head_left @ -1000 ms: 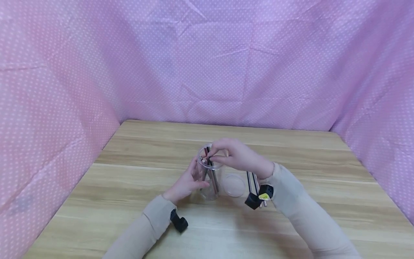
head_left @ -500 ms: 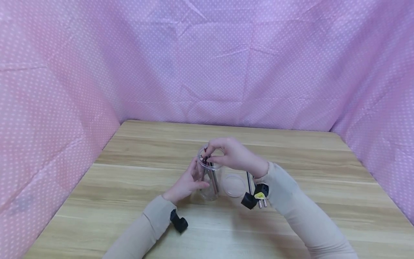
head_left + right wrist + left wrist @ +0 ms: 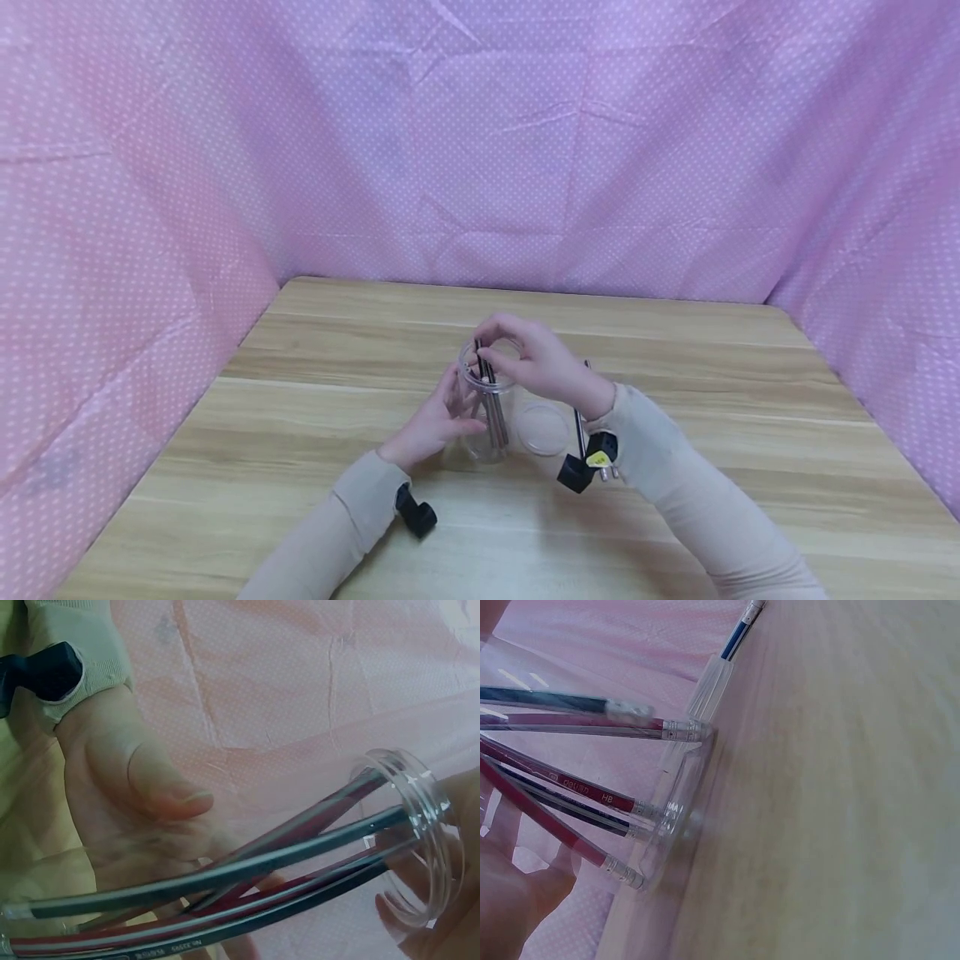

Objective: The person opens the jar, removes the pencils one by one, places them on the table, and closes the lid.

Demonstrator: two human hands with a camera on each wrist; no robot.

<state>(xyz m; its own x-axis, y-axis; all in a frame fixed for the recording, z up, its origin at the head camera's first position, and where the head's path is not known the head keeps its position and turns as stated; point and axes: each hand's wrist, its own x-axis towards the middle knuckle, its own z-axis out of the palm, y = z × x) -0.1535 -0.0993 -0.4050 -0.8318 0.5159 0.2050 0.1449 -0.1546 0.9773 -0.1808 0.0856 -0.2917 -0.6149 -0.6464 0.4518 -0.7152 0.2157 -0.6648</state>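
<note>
Head view, left hand (image 3: 431, 429) wrapped round clear jar (image 3: 507, 386), pencils (image 3: 495, 417) inside, right hand (image 3: 536, 362) at jar mouth, fingers part-hidden, can't tell if pinching, loose pencils (image 3: 579, 427) half-blocked by wrist camera (image 3: 576, 473).

The left hand (image 3: 131, 784), in a pale sleeve (image 3: 97, 652) with a black wrist camera (image 3: 56, 673), holds from the left a clear jar (image 3: 425, 817) of red and dark pencils (image 3: 217, 879). The right hand (image 3: 456, 919) has fingers at its mouth. Pink dotted cloth (image 3: 251, 682) hangs on the far side.
</note>
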